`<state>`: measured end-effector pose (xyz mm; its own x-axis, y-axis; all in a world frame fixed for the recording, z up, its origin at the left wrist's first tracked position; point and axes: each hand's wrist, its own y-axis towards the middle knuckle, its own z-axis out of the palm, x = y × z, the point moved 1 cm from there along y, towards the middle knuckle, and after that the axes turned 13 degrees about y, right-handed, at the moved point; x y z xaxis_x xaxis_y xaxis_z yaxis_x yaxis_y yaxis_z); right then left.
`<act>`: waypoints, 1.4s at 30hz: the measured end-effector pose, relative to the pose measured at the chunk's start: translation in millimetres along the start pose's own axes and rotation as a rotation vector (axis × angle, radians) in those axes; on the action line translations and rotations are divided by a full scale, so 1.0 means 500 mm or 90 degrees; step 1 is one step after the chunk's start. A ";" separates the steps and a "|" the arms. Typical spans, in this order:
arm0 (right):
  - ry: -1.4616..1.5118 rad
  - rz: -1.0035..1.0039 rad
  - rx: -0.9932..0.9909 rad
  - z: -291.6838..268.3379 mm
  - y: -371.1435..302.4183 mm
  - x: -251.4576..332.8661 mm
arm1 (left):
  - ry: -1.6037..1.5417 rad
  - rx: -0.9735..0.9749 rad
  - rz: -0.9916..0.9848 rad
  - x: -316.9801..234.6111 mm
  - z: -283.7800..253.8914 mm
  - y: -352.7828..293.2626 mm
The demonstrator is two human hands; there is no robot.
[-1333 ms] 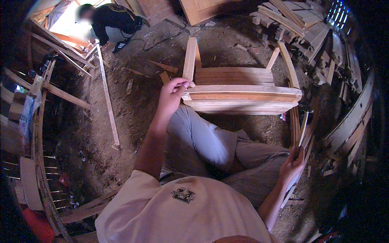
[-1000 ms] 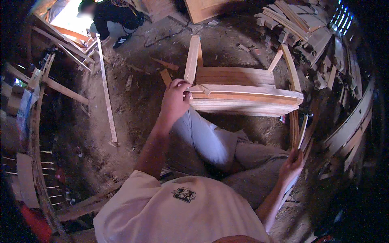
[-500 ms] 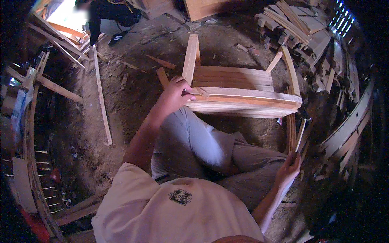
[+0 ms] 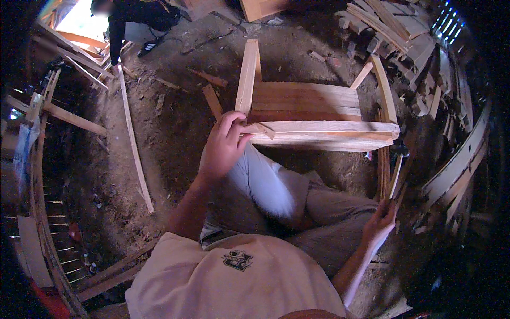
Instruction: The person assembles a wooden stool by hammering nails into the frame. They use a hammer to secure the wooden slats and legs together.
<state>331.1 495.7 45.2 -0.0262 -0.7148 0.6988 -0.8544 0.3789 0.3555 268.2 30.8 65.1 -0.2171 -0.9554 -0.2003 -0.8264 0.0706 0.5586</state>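
Observation:
A pale wooden frame with legs and a slatted panel (image 4: 305, 101), like a small bench or table on its side, stands before my crossed legs. My left hand (image 4: 226, 141) grips the left end of its near rail (image 4: 329, 127), fingers and thumb curled over the corner. A small thin wood piece (image 4: 267, 131) lies slanted on the rail beside my thumb. Low on the right, my right hand (image 4: 381, 215) is closed around the light handle of a hammer (image 4: 396, 178). The hammer's dark head is up, near the rail's right end.
At the upper left, a co-worker in dark clothing (image 4: 141, 21) bends down, one hand at the far end of a long thin wood strip (image 4: 133, 143). Scrap wood (image 4: 385, 32) is heaped at the upper right. Curved boards (image 4: 459, 159) lean on the right. Offcuts (image 4: 212, 101) lie on the dirt floor.
My left hand has shifted slightly down and left, and the frame has tilted a little. The long strip's near end has moved toward me. My right hand and the hammer stay nearly still.

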 end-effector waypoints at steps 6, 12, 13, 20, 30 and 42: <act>0.031 0.056 0.015 0.001 -0.002 -0.013 | -0.030 0.016 -0.095 -0.021 0.019 -0.020; -0.040 0.131 0.004 -0.004 0.005 0.026 | -0.036 -0.006 -0.108 -0.015 0.022 -0.028; -0.025 0.132 -0.008 0.001 0.008 0.016 | -0.043 -0.005 -0.107 -0.021 0.024 -0.025; 0.063 0.112 -0.080 -0.004 0.015 0.005 | -0.073 0.005 -0.089 -0.020 0.017 -0.001; 0.068 0.012 -0.030 -0.004 0.005 0.005 | -0.285 0.011 -0.281 0.057 0.026 -0.034; 0.146 0.062 0.061 0.010 -0.006 -0.036 | -0.401 0.157 -0.360 0.147 0.069 -0.030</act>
<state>331.6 504.5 28.2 -0.0009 -0.5215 0.8533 -0.8992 0.3738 0.2274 246.6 -30.9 14.5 0.0722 -0.5360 -0.8411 -0.9696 -0.2356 0.0668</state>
